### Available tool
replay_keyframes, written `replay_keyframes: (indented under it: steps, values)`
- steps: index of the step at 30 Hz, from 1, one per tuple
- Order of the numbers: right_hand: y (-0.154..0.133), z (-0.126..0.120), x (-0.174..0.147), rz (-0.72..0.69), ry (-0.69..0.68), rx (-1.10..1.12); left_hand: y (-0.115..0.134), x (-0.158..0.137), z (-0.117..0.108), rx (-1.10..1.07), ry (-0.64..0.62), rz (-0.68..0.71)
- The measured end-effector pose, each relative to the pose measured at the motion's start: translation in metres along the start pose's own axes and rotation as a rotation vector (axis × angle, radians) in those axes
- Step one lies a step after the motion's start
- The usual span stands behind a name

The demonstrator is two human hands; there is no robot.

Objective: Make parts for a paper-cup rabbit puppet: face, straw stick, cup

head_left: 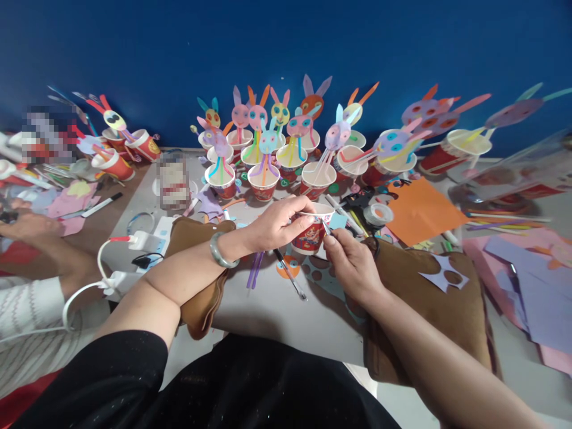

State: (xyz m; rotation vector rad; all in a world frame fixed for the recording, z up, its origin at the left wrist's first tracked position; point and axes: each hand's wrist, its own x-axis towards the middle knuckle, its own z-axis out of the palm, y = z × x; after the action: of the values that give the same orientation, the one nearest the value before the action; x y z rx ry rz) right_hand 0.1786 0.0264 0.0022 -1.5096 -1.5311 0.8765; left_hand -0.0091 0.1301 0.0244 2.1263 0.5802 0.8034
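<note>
Black garment (254, 387) cut off below, left grip (283, 223) holding paper cup (308, 237), right grip (351, 259) clasping mostly hidden pointed tool (326, 227)

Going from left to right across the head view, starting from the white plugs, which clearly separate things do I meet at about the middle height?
White plugs → bracelet → purple straws → held cup → orange paper → lilac sheet.
</note>
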Motion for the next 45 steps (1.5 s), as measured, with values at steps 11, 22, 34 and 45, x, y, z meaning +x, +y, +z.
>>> replay_keyframes:
  steps: [11,22,34,45]
  values:
    - [0.0057,0.0010,0.0008,0.087,-0.080,0.145,-0.0028,0.0010,-0.0013,0.055,-0.022,-0.017]
    - [0.0025,0.0026,0.0024,0.182,-0.144,0.305,-0.0042,0.0024,-0.0027,0.074,-0.061,-0.024]
    - [0.0034,0.0044,0.0035,0.187,-0.149,0.358,-0.0050,0.0018,-0.0005,0.062,-0.052,-0.059]
    - [0.0039,0.0043,0.0032,0.140,-0.131,0.305,-0.0038,0.0015,0.0004,0.008,-0.040,-0.096]
